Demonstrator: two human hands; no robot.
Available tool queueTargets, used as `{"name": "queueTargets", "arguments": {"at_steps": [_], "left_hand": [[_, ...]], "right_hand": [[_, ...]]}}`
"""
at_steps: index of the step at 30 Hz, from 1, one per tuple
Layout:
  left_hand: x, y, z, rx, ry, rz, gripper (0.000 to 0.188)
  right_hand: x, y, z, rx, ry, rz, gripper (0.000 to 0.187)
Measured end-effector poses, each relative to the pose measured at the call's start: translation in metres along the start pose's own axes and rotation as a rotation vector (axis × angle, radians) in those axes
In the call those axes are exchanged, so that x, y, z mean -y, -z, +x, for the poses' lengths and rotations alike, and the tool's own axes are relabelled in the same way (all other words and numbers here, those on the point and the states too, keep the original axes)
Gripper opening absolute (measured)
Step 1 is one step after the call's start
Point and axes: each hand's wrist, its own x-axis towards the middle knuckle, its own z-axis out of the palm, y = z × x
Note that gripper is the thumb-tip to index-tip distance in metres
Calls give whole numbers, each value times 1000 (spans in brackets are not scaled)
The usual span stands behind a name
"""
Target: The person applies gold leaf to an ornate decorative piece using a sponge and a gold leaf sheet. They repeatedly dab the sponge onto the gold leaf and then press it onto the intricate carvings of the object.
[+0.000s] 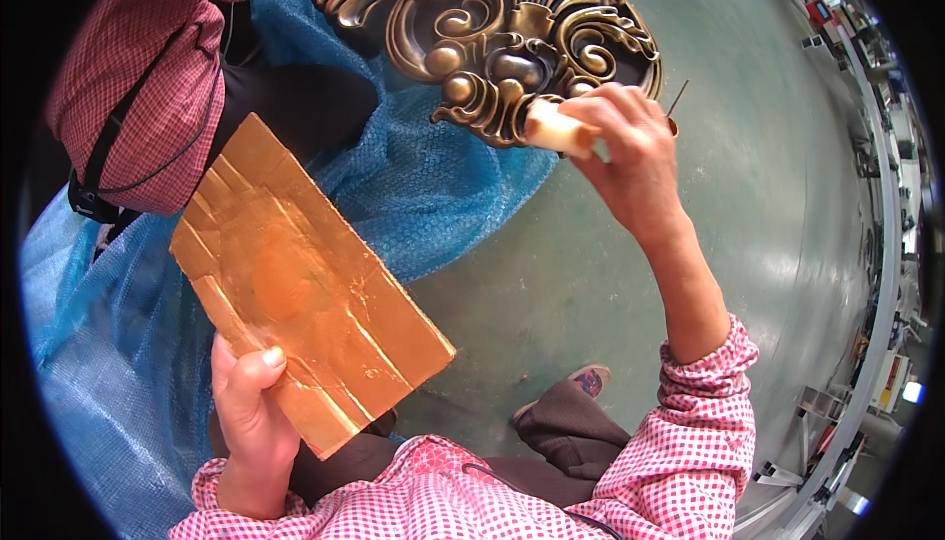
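My left hand [258, 422] grips the lower edge of a flat piece of cardboard [364, 318], thumb on top. Gold paint covers the cardboard, with creases across it and a duller round patch near its middle. My right hand [630, 146] pinches a small cream-coloured sponge [559, 130], slightly blurred and stained brownish at its ends. The sponge is at the near edge of an ornate scrollwork panel [532, 20], dark bronze with gold-toned raised curls, leaves and balls. Whether it touches the panel I cannot tell.
Blue bubble wrap [433, 186] spreads under the panel and down the left side. A person in a red checked shirt [148, 97] with a black-strapped bag is close at the upper left. Grey-green floor [768, 195] extends right, toward metal framing [881, 314] and equipment.
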Motion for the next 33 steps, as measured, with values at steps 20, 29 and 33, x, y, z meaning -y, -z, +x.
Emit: {"name": "queueTargets", "arguments": {"at_steps": [20,29,33], "left_hand": [[11,-11,0,57,12,-16,60],[8,-19,-1,33,19,-40,60],[6,-15,-2,20,17,-72,61]], "right_hand": [[3,3,-20,39,-58,-114,23],[-19,3,1,29,-145,-6,17],[-47,24,7,-68,-224,-227,16]]}}
